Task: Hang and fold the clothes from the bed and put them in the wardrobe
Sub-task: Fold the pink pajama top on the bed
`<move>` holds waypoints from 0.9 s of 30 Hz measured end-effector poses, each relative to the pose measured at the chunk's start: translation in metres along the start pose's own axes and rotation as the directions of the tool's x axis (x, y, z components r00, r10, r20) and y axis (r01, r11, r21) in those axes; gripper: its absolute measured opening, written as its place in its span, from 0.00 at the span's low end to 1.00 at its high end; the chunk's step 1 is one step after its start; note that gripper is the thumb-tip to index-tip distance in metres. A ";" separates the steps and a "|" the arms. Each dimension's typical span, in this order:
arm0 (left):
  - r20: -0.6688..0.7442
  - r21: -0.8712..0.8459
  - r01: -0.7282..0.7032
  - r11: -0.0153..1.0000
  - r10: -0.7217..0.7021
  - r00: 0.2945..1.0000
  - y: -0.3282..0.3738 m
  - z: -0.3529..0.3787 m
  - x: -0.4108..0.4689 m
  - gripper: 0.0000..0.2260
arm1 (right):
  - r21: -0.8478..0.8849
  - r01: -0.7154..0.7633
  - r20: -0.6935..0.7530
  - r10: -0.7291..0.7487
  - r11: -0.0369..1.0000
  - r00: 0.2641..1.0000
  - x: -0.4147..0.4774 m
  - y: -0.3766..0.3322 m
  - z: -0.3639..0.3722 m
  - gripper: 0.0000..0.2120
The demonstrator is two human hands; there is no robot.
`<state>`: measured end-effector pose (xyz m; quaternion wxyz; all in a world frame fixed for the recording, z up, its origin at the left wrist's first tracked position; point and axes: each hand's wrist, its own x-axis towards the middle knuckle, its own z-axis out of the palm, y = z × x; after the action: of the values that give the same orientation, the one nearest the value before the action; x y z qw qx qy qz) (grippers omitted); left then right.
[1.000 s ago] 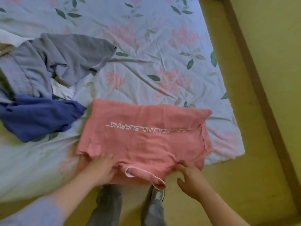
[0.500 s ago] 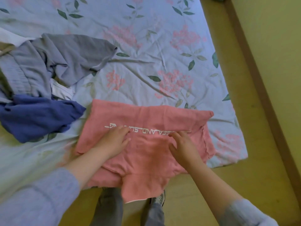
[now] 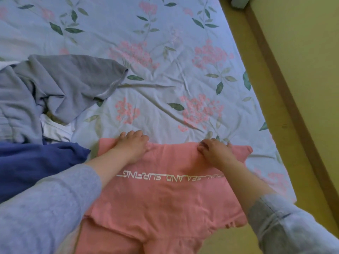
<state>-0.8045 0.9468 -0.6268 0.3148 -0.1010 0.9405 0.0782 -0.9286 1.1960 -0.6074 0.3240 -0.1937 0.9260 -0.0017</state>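
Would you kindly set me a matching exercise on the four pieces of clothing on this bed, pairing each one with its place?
Things:
1. pink shirt
2. grey shirt
3. blue garment
4. white cloth

Places:
A. peeks out from under the grey one
B. nearest, hanging over the near edge of the bed, with the left hand and the right hand at its far edge
C. crumpled at the left, right beside the pink one
D. farthest back in the heap, one sleeve reaching toward the middle of the bed

Pairs: 1-B, 2-D, 3-C, 4-A
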 end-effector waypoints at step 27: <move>0.049 -0.155 0.034 0.987 -0.026 0.998 0.010 -0.025 0.058 0.33 | 0.109 -0.013 0.006 0.012 0.994 1.000 0.057 0.026 -0.016 0.34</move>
<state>-0.8667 0.9435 -0.6419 0.3289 -0.1376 0.9223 0.1492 -0.9885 1.1976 -0.6326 0.3367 -0.1698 0.9248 -0.0498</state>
